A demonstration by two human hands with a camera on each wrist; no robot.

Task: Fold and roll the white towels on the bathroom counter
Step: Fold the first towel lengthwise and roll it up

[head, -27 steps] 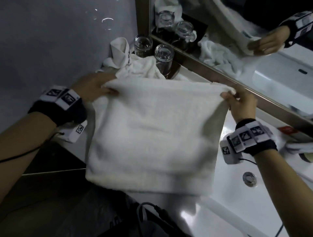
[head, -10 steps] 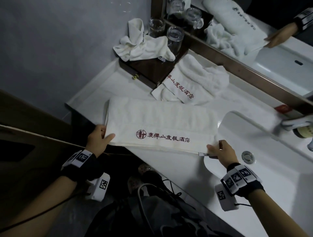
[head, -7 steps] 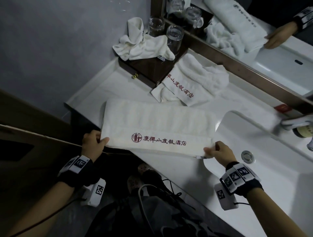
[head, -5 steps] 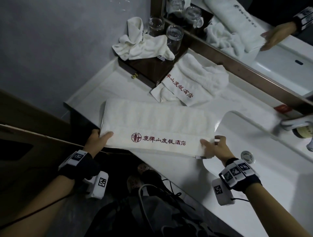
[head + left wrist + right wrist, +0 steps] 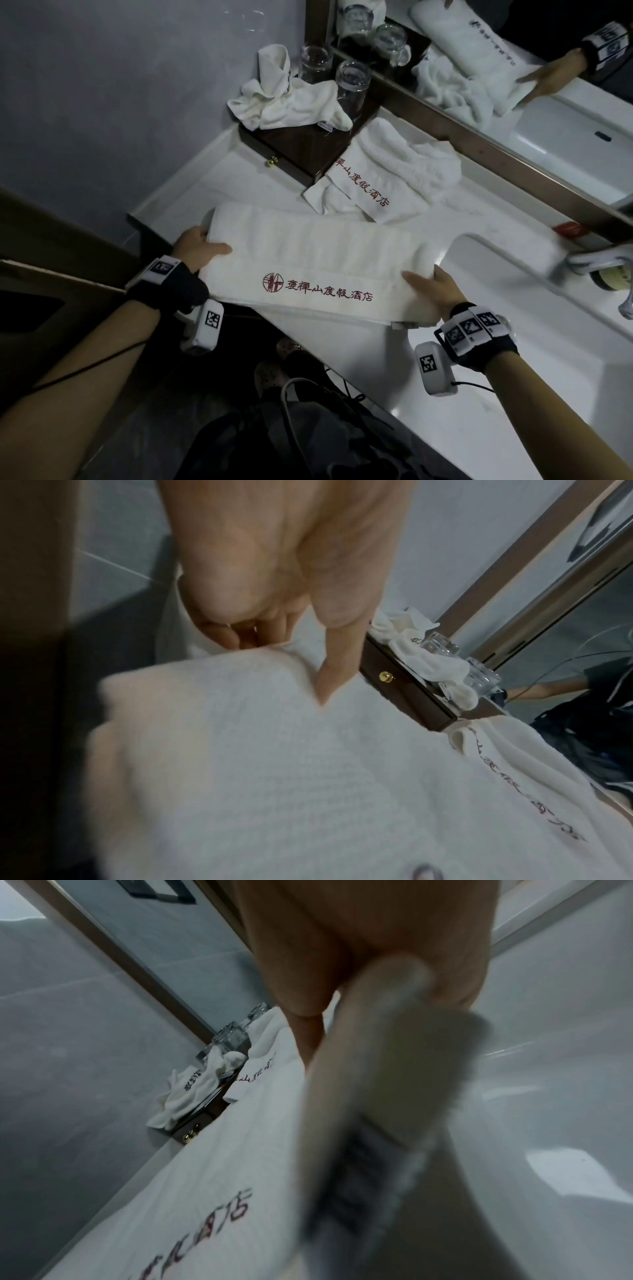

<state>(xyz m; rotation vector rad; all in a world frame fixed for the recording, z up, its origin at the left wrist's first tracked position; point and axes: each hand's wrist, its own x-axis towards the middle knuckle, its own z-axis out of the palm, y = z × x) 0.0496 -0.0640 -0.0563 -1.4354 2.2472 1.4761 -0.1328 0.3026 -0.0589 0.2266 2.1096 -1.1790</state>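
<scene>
A folded white towel (image 5: 315, 270) with red lettering lies lengthwise along the counter's front edge. My left hand (image 5: 197, 248) grips its left end, thumb on top and fingers curled behind the edge; the left wrist view shows the thumb (image 5: 337, 653) pressing into the towel (image 5: 274, 764). At the other end my right hand (image 5: 433, 287) holds the towel, thumb on top and fingers wrapped round it. In the right wrist view that end of the towel (image 5: 212, 1164) sits blurred against the palm.
A second lettered towel (image 5: 387, 171) lies loosely behind. A crumpled towel (image 5: 284, 99) and two glasses (image 5: 352, 85) sit on a dark wooden drawer box (image 5: 298, 147) in the corner. The sink basin (image 5: 513, 308) and faucet (image 5: 592, 260) are at right, under the mirror (image 5: 513, 102).
The towel, held up in the air earlier, now lies on the counter. Both hands have moved from its near corners up along the short ends and closed on them.
</scene>
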